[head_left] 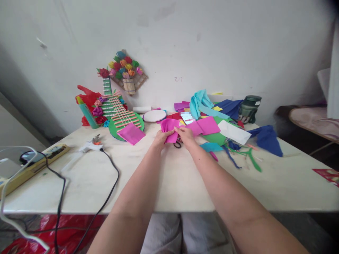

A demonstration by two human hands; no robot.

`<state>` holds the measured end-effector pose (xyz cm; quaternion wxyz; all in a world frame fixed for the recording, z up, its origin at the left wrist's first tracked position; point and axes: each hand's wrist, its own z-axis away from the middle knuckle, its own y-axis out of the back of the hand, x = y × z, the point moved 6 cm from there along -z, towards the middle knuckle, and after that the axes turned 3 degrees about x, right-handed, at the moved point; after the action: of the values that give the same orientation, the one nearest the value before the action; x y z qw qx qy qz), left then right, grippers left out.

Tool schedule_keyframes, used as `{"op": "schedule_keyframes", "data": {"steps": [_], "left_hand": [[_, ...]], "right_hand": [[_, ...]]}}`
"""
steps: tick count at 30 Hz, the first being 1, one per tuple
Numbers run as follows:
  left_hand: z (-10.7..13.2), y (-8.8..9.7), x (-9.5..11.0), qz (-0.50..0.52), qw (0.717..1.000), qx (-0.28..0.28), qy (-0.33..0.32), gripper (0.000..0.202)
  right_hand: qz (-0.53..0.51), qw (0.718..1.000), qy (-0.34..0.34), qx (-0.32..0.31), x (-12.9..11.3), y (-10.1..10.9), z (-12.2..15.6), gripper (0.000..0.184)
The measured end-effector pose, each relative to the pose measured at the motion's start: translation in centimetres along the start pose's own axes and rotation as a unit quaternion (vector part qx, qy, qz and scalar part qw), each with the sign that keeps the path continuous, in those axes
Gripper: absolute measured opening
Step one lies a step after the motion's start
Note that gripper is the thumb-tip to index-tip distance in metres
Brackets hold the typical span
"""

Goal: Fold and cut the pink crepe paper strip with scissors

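Together, both hands [160, 138] pinch a pink sheet [168, 126].

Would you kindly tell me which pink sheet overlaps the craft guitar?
The leftmost pink sheet, lying over the near edge of the guitar; the others are farther right, including the curved sheet in both hands.

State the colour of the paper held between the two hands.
The paper is bright magenta-pink, best seen in the head view.

I see a desk [182, 187] bearing a glue gun [91, 145], a power strip [31, 169] left of it, a green scrap [254, 161] well right.
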<state>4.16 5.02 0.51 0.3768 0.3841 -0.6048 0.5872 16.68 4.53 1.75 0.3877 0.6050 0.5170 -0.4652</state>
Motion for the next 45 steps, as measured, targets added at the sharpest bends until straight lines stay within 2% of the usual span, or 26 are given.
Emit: {"op": "schedule_keyframes", "data": {"steps": [7, 12, 21, 25, 31, 34, 37, 41, 45], "left_hand": [[-0.3, 1.5, 0.9, 0.011, 1.000, -0.019, 0.013, 0.034], [-0.7, 2.6, 1.2, 0.004, 1.000, -0.009, -0.005, 0.030], [-0.8, 3.3, 1.2, -0.030, 0.999, -0.024, 0.019, 0.031], [-0.9, 3.8, 1.1, -0.050, 0.998, -0.039, 0.026, 0.031], [-1.1, 3.6, 1.1, -0.064, 0.996, -0.066, 0.005, 0.035], [-1.2, 3.5, 1.3, -0.071, 0.996, -0.054, -0.008, 0.037], [-1.2, 3.7, 1.6, -0.079, 0.997, -0.019, -0.015, 0.038], [-0.8, 3.6, 2.0, -0.097, 0.995, 0.018, -0.010, 0.040], [-0.3, 3.2, 2.3, -0.108, 0.994, 0.035, -0.006, 0.041]], "right_hand": [[0.077, 0.994, 0.066, 0.045, -0.3, 1.3, -0.6, 0.040], [0.104, 0.991, 0.057, 0.064, 0.2, 1.8, -1.0, 0.038], [0.145, 0.984, 0.057, 0.091, -0.1, 2.1, -1.0, 0.037], [0.111, 0.990, 0.038, 0.072, -0.1, 1.9, -0.7, 0.036], [0.002, 0.999, -0.042, 0.019, 0.3, 0.6, 0.0, 0.033], [-0.012, 0.998, -0.048, 0.034, 0.6, 0.5, -0.2, 0.032], [0.041, 0.996, -0.038, 0.066, 1.2, 0.9, -0.6, 0.029], [0.126, 0.989, 0.018, 0.081, 1.0, 1.4, -0.9, 0.038], [0.159, 0.982, 0.061, 0.083, 0.4, 1.4, -0.7, 0.043]]}}
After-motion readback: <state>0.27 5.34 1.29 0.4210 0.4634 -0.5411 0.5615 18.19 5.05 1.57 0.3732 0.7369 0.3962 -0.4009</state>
